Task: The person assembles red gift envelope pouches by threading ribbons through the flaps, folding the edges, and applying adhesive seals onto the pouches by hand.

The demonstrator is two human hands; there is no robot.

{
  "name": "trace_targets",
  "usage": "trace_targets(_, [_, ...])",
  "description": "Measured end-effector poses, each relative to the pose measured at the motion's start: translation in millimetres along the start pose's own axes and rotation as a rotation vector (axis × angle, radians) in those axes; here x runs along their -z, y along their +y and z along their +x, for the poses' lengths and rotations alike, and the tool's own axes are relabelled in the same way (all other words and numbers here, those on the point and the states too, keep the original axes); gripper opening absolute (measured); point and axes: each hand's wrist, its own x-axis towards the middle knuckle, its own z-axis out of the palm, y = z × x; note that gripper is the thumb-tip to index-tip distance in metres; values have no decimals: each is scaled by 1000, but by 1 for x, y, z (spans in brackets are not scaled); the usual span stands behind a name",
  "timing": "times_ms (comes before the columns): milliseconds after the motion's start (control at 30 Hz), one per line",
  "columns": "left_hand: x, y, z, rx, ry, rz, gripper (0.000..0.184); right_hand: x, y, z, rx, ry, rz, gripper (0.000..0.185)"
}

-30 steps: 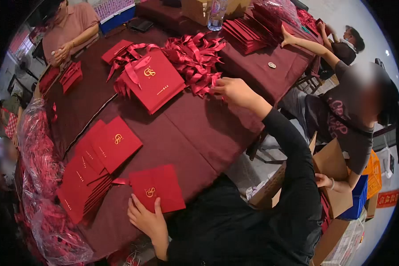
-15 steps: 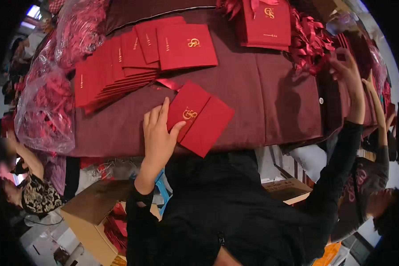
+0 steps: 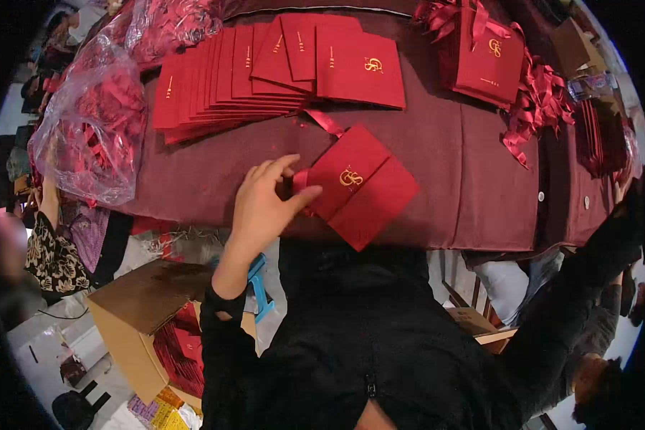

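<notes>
A flat red paper bag (image 3: 369, 188) with a gold monogram lies askew near the front edge of the cloth-covered table. Red ribbon shows at its left side and upper corner. My left hand (image 3: 264, 204) hovers at that left side, thumb and fingers apart around the ribbon (image 3: 300, 182) without visibly gripping it. Past the right side my right arm (image 3: 580, 276) reaches out in a black sleeve; its hand cannot be seen. Behind the bag, a fanned row of similar red bags (image 3: 265, 68) overlaps along the table.
At back right stands a stack of red bags (image 3: 484, 68) beside loose red ribbons (image 3: 541, 100). Clear plastic sacks of red ribbon (image 3: 100, 129) sit at left. Below is an open carton (image 3: 122, 315) holding red items. Other people are at both sides.
My left hand has lifted off the bag's face to its left edge, fingers apart. My right hand has left the ribbons and gone out of view. The whole view has shifted.
</notes>
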Motion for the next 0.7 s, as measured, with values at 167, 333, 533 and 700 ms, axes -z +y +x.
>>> trace_targets(167, [-11, -2, -6, -33, -46, 16, 29, -39, -31, -43, -64, -211, -55, 23])
trace_targets(333, [0, -16, -3, -74, -150, -56, 33, -82, -43, -82, -189, -485, 11, 19])
trace_targets(533, [-13, 21, 12, -201, 65, -123, 39, -168, 26, -121, -701, -465, 410, 18])
trace_targets(700, [-58, 32, 19, -144, 223, 346, 40, -245, 96, -152, -506, -223, 103, 18])
